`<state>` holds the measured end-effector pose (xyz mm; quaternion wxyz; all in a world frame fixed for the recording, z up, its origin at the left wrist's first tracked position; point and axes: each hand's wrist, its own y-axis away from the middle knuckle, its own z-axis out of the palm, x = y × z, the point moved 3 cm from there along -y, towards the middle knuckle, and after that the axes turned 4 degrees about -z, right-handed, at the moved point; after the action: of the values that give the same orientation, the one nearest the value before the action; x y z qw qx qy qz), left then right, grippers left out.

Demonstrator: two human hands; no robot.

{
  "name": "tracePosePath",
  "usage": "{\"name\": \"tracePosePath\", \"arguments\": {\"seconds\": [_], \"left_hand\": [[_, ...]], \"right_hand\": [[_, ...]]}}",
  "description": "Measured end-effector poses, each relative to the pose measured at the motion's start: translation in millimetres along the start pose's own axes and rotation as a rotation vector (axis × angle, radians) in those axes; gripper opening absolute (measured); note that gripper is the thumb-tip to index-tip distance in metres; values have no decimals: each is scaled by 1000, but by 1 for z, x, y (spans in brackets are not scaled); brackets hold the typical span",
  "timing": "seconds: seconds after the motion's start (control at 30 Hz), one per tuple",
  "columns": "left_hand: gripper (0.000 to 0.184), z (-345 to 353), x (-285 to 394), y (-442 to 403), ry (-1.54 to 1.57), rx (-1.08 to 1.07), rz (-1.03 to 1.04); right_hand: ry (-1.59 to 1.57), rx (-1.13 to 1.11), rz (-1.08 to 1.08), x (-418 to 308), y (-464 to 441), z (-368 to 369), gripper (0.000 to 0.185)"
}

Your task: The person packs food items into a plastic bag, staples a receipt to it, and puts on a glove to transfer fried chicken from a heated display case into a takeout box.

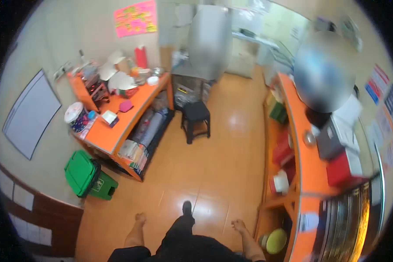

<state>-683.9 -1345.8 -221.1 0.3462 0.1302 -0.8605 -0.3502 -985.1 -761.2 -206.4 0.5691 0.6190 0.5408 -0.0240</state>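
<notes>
While standing between a left bench (pixel 127 117) and a right bench (pixel 313 174), holds nothing visible in the left hand (pixel 139 218) or right hand (pixel 239 225); carries both low and well apart, presumably hanging loose at rest. Cannot tell fully open from loosely curled at this size. Nearest the left hand, find a green pedal bin (pixel 84 175) on the floor (pixel 231 161), set beside the end of the left bench, likely to catch waste from it. Nearest the right hand, find a yellow-green round item (pixel 276 241) low in the right bench, probably stowed to spare the top. Note a black stool (pixel 195 112) beside the left bench, apparently for seated work. Count two hands, two bench runs, one bin, one stool, one yellow-green round item.
</notes>
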Motion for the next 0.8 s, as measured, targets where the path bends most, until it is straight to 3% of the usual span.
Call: {"name": "tracePosePath", "arguments": {"seconds": [0.03, 0.07, 0.1, 0.13, 0.27, 0.33, 0.37, 0.4, 0.5, 0.53, 0.6, 0.63, 0.67, 0.73, 0.8], "left_hand": [[20, -11, 4, -9, 80, -22, -54], [34, -15, -10, -43, -91, -249, -47], [34, -7, -20, -37, 144, -30, -283], [25, -5, -33, -41, 40, -137, -226], [23, 40, -16, -16, -67, -482, -389], [24, 64, 27, -21, -90, -588, -391], [25, 75, 53, -29, -97, -631, -377], [26, 86, 82, -39, -103, -667, -353], [30, 116, 179, -94, -92, -758, -253], [31, 126, 213, -121, -68, -786, -207], [35, 144, 290, -174, 3, -827, -111], [34, 150, 343, -181, 6, -778, -39], [33, 156, 404, -186, 12, -726, 33], [30, 163, 516, -193, -111, -681, 263], [23, 167, 627, -185, -26, -689, 279]], "right_hand": [[59, -28, 6, -17, -31, -6, 27], [112, -47, 11, -35, -60, -9, 26], [84, -81, 44, -59, -81, -13, 26], [53, -114, 90, -75, -97, -12, 27], [284, -372, 60, -88, -204, 2, 29], [1192, -767, -854, -147, -222, 34, 28], [1502, -852, -805, -187, -230, 47, 26], [1503, -858, -804, -221, -234, 55, 26], [244, -399, -156, -303, -268, 63, 34], [240, -410, -154, -318, -292, 70, 34], [613, -465, -326, -330, -370, 88, 41], [488, -449, -263, -302, -428, 96, 39], [485, -463, -273, -326, -457, 92, 39], [1058, -631, -865, -383, -496, 99, 32], [351, -296, 138, -375, -576, 84, 17]]}}
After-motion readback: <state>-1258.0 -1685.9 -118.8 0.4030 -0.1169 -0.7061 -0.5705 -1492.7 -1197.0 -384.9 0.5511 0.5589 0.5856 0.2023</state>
